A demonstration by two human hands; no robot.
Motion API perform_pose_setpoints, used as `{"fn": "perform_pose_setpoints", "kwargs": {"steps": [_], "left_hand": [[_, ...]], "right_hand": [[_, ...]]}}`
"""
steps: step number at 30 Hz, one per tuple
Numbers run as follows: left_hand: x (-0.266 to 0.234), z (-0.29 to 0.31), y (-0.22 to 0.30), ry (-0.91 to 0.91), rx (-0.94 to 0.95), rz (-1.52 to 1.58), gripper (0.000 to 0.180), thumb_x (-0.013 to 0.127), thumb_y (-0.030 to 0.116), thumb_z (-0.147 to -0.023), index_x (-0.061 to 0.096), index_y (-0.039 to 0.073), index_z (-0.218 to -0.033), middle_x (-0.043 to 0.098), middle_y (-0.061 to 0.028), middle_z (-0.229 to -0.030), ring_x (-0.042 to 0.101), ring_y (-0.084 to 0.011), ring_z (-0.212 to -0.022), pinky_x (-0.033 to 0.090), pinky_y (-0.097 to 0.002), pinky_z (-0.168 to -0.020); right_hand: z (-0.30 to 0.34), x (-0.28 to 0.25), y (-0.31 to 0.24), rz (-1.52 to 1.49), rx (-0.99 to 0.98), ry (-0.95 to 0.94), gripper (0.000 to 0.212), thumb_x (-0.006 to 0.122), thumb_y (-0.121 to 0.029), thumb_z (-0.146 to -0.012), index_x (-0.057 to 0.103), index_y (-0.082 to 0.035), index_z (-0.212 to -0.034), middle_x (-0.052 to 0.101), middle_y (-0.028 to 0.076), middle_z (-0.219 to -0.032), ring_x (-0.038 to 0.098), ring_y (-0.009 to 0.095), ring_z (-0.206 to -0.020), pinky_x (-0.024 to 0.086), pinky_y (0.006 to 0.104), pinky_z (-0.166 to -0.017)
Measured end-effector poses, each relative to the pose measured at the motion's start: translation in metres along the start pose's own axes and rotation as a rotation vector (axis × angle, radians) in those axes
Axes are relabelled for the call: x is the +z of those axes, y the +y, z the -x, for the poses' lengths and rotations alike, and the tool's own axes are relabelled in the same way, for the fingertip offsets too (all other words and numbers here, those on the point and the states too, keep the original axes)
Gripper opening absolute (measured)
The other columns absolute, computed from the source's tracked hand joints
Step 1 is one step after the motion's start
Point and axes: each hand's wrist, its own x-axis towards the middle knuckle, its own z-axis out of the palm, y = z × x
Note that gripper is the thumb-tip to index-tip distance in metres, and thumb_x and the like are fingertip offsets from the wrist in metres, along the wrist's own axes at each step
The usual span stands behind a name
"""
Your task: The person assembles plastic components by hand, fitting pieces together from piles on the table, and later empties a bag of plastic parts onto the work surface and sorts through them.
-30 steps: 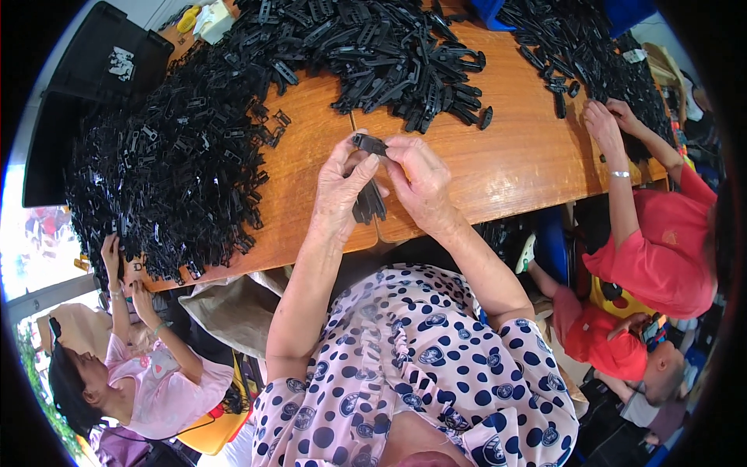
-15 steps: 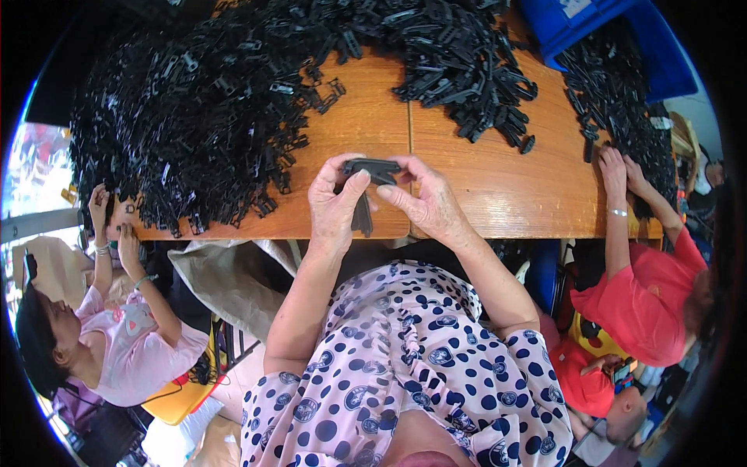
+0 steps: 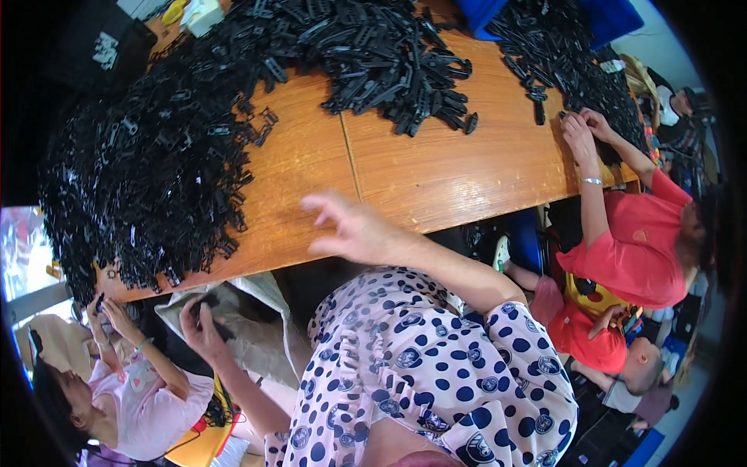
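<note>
Over the mouth of a pale sack (image 3: 264, 354), just below the table edge, hovers the left hand (image 3: 204, 333), fingers curled — and a dark shape (image 3: 208, 302) sits right at the fingertips. Pinched or already loose? I cannot tell; blur and the shadowed sack swallow the outline. Across at the front edge of the wooden table (image 3: 428, 156), the right hand (image 3: 358, 233) is a smear of motion, fingers spread, nothing seen between them.

And the black pieces themselves? Up on the table, in a wide left heap (image 3: 148, 179) of small frame-like parts and a middle heap (image 3: 381, 62) of longer, narrow ones. They look like moulded plastic: light, stiff, a touch slick on the shiny faces. Thumb and forefinger across the middle of a long one should do nicely; the little frames call for a hold on a side bar, since they look apt to hook each other, and the thinnest bars might snap under a hard tug.

Now for what stays out of sight: the sack's inside is mostly dark, its contents anyone's guess. Single pieces deep in the heaps melt into black, and the right-hand heap (image 3: 556, 54) runs behind a blue bin (image 3: 618, 23) — its far end can't be made out. The left forearm is partly cut off by the patterned shirt (image 3: 420, 350).
</note>
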Motion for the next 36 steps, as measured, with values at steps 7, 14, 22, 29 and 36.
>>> {"fn": "perform_pose_setpoints", "kwargs": {"steps": [7,14,22,29,36], "left_hand": [[-0.024,-0.006,-0.013,-0.052,0.314,-0.919,0.022,0.063,0.004,-0.084,0.06,0.0,-0.105,0.065,-0.0137,-0.102,0.061,-0.0304,-0.091,0.048,-0.0377,-0.08],[0.186,-0.055,0.086,-0.392,0.713,-0.512,0.017,0.064,0.002,-0.08,0.063,0.002,-0.096,0.064,-0.0138,-0.1,0.062,-0.0306,-0.091,0.047,-0.0357,-0.083],[0.336,-0.103,0.113,-0.432,0.778,-0.524,0.018,0.065,0.014,-0.082,0.061,0.005,-0.098,0.064,-0.0156,-0.096,0.062,-0.0351,-0.087,0.048,-0.0421,-0.073],[0.335,-0.104,0.114,-0.539,0.554,-0.796,0.023,0.067,0.018,-0.081,0.059,0.004,-0.098,0.066,-0.0157,-0.091,0.064,-0.0348,-0.083,0.049,-0.0416,-0.072],[0.289,-0.082,0.113,-0.453,0.584,-0.421,0.021,0.067,0.003,-0.08,0.059,0.001,-0.099,0.066,-0.0175,-0.085,0.064,-0.024,-0.07,0.05,-0.0315,-0.064]], "right_hand": [[0.048,-0.131,0.087,0.267,0.079,0.787,0.019,0.062,-0.008,-0.088,0.06,-0.007,-0.107,0.055,0.001,-0.093,0.052,0.011,-0.084,0.046,0.0236,-0.071],[0.059,-0.2,0.105,0.825,0.246,0.75,0.015,0.058,-0.01,-0.087,0.059,-0.009,-0.102,0.057,0.017,-0.093,0.059,0.038,-0.079,0.048,0.0452,-0.068],[0.055,-0.184,0.096,0.999,0.131,0.658,0.012,0.057,-0.003,-0.081,0.059,-0.007,-0.092,0.055,0.014,-0.091,0.057,0.038,-0.082,0.048,0.0443,-0.068],[0.056,-0.168,0.082,0.635,0.052,0.866,0.026,0.057,0.003,-0.082,0.061,-0.007,-0.106,0.057,0.014,-0.091,0.059,0.03,-0.081,0.049,0.0363,-0.067],[0.012,-0.098,0.049,-0.141,-0.044,0.56,0.024,0.057,0.002,-0.088,0.061,-0.001,-0.112,0.056,0.005,-0.091,0.061,0.012,-0.078,0.053,0.0217,-0.065]]}}
